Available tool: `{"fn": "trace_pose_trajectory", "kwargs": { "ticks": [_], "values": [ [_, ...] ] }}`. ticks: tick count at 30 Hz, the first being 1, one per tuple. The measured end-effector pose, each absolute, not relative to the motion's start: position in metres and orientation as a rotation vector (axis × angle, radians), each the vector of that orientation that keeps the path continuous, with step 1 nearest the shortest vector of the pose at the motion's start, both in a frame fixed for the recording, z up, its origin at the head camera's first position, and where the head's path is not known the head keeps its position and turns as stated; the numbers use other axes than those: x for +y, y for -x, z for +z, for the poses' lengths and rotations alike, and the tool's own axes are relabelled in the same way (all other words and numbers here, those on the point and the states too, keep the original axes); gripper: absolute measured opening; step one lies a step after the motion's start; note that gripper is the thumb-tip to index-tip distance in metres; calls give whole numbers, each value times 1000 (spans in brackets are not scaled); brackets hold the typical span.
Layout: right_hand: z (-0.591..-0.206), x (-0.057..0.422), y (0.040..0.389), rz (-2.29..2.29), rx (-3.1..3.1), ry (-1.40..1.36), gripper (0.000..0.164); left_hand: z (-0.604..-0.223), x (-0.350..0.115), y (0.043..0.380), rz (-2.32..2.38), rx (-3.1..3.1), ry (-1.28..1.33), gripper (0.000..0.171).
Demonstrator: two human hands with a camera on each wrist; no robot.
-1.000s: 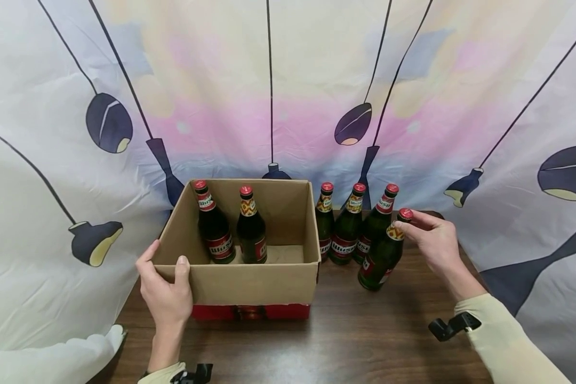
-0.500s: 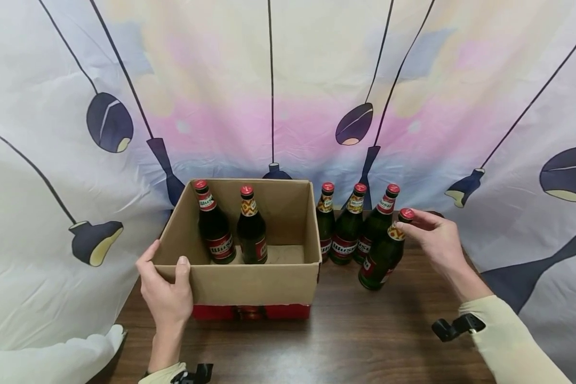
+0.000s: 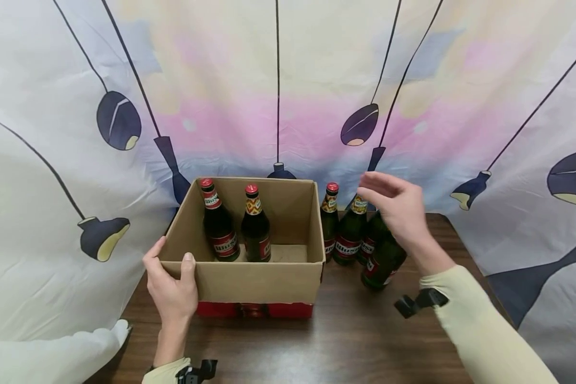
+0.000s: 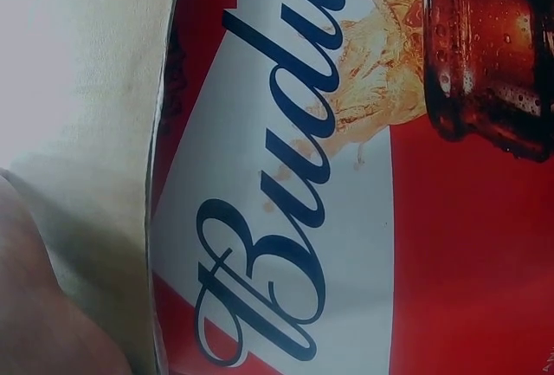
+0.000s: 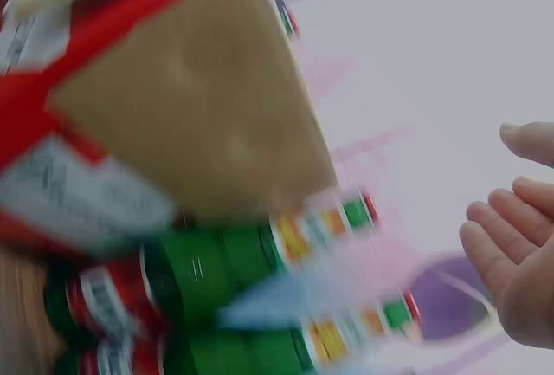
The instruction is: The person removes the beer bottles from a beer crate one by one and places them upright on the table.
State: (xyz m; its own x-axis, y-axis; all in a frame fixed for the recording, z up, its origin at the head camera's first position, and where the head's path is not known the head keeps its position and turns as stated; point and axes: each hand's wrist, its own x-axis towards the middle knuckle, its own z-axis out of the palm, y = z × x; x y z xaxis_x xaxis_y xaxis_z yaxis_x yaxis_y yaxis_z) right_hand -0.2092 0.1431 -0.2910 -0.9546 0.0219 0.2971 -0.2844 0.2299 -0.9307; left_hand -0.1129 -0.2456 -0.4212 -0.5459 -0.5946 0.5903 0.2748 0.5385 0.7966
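An open cardboard box (image 3: 256,282), red outside with "Bud" lettering in the left wrist view, stands on the table. My left hand (image 3: 173,293) grips its near left corner, thumb on the front flap. Inside stand two red-capped beer bottles, one at the left (image 3: 221,226) and another beside it (image 3: 256,232). To the right of the box several green beer bottles (image 3: 348,237) stand close together, the front one (image 3: 381,264) leaning slightly. Over them is my right hand (image 3: 400,210), holding nothing, its fingers loosely bent; it hides some bottle tops. The right wrist view is blurred.
Brown wooden table (image 3: 360,330) lies under everything. A curtain (image 3: 307,106) printed with lamps hangs close behind the box and bottles. White fabric (image 3: 53,349) bulges at the lower left.
My right hand has let go of the front bottle's neck and moved left and up, over the other bottles. The left hand keeps its grip on the box.
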Motion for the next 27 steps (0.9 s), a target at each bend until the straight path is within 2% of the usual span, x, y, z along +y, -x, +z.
{"fn": "trace_pose_trajectory", "kwargs": {
  "ticks": [11,27],
  "values": [
    [-289,28,232,1884,-2396,-349,36,-421,-245,112,-1160,-1832,-276,60],
    [-303,-31,236,1991,-2578,-188,32,-421,-245,115,-1163,-1794,-245,60]
  ]
}}
